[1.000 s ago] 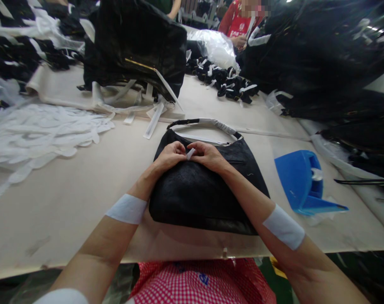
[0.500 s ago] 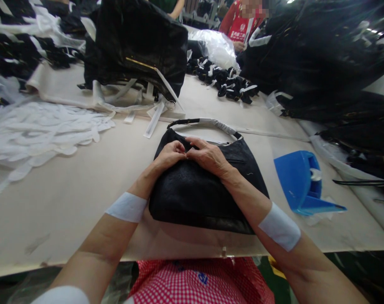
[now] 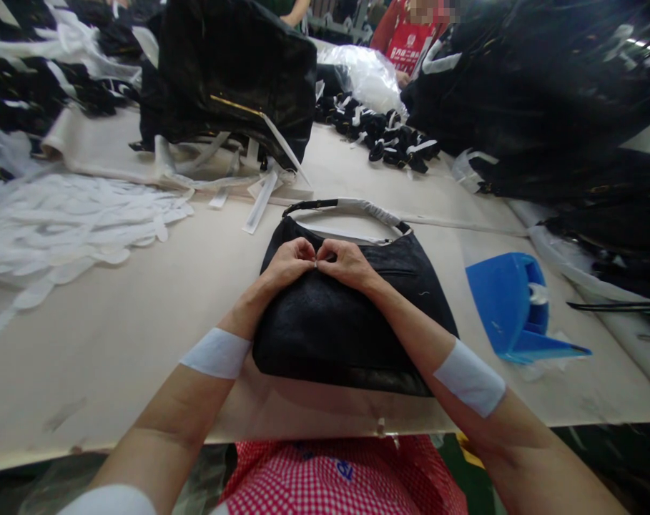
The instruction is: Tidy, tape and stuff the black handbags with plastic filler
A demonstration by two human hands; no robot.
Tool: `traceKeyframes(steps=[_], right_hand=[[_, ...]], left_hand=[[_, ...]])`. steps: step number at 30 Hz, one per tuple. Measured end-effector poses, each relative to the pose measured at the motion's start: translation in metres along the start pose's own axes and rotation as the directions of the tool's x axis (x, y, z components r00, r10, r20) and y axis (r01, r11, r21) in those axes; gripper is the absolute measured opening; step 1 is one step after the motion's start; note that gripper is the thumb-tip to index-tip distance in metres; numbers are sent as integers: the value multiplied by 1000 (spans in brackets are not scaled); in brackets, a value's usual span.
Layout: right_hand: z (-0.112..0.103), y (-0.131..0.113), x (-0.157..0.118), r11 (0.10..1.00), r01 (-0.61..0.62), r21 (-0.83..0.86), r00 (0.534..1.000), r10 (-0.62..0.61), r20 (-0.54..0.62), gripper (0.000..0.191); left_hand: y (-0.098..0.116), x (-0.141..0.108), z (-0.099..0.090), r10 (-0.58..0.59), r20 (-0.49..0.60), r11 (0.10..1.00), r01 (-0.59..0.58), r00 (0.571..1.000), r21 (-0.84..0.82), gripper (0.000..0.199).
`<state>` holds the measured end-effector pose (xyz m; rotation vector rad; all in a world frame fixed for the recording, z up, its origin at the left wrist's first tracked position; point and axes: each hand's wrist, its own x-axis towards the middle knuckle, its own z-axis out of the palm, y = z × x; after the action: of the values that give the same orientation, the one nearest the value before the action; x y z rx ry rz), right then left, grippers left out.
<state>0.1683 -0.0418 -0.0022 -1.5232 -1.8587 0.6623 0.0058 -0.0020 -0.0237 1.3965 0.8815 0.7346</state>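
A black handbag (image 3: 351, 336) lies flat on the table in front of me, its handle (image 3: 367, 207) partly wrapped in white and pointing away. On the bag's upper left part, my left hand (image 3: 291, 262) is closed in a pinch. My right hand (image 3: 346, 263) meets it there, thumb and forefinger pinched together with the fingertips nearly touching the left ones. A tiny pale bit shows between the fingertips, too small to name. A zipped slit (image 3: 397, 272) runs across the bag right of my right hand.
A blue plastic holder (image 3: 504, 304) stands on the right. White strips (image 3: 72, 222) are heaped on the left. Beyond the bag are a large black bag (image 3: 233, 71), small black pieces (image 3: 389, 139) and clear plastic (image 3: 365, 75). A person in a red apron (image 3: 410, 43) is at the back.
My right hand's fingers have drawn in from lying spread on the bag to a pinch beside the left fingertips. My left hand and the bag have stayed in place.
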Motion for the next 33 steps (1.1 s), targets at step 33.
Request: traceKeyframes(steps=[33], right_hand=[[-187,13,-84,985,-131,109,911,163,-380,35]], left_hand=[[17,-6,-4,-114,14,984,111,993,140,32]])
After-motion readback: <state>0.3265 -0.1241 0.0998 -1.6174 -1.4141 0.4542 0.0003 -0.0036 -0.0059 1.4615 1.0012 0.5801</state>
